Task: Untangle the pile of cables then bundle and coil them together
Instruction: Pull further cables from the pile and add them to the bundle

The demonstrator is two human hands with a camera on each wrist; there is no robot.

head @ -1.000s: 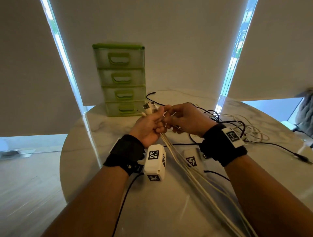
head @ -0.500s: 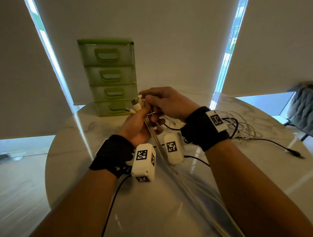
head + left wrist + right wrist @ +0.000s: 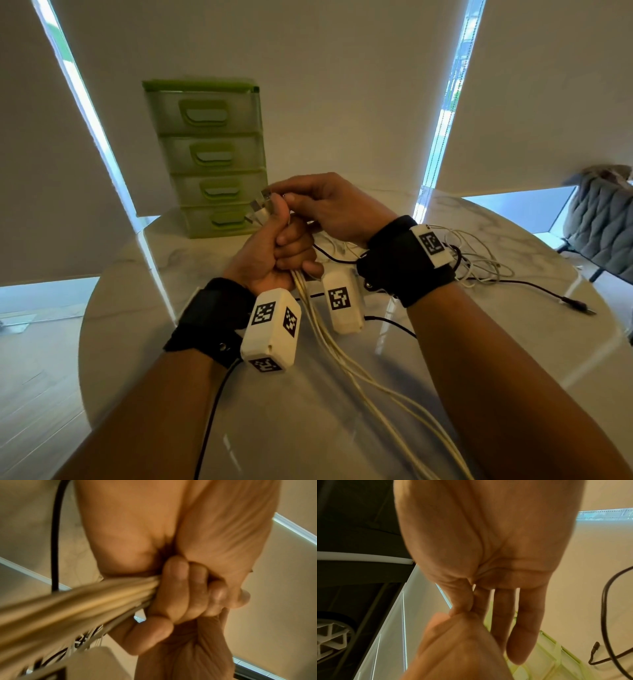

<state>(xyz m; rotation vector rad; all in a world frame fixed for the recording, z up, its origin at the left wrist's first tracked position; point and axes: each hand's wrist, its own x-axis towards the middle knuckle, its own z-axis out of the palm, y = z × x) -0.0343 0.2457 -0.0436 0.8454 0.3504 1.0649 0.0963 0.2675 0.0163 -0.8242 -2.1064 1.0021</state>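
My left hand [image 3: 282, 248] is fisted round a bundle of white cables [image 3: 346, 363], whose plug ends [image 3: 260, 210] stick out above the fist. The bundle runs down over the table toward the near right. In the left wrist view the fingers [image 3: 178, 588] curl tightly on the cable bundle [image 3: 96, 601]. My right hand [image 3: 279, 198] reaches over the left fist, and its thumb and forefinger pinch at the plug ends. In the right wrist view the right hand [image 3: 471, 609] has thumb against forefinger and the other fingers straight; the left hand hides what is pinched.
A loose pile of white and black cables [image 3: 479, 260] lies on the round marble table [image 3: 513, 342] at the right, and a black cable's plug [image 3: 579, 305] lies further right. A green drawer unit [image 3: 209, 157] stands at the back. A grey chair [image 3: 603, 233] is beyond the table.
My right hand has moved from beside the left fist up and over it to the plug ends. The left hand keeps its grip on the bundle.
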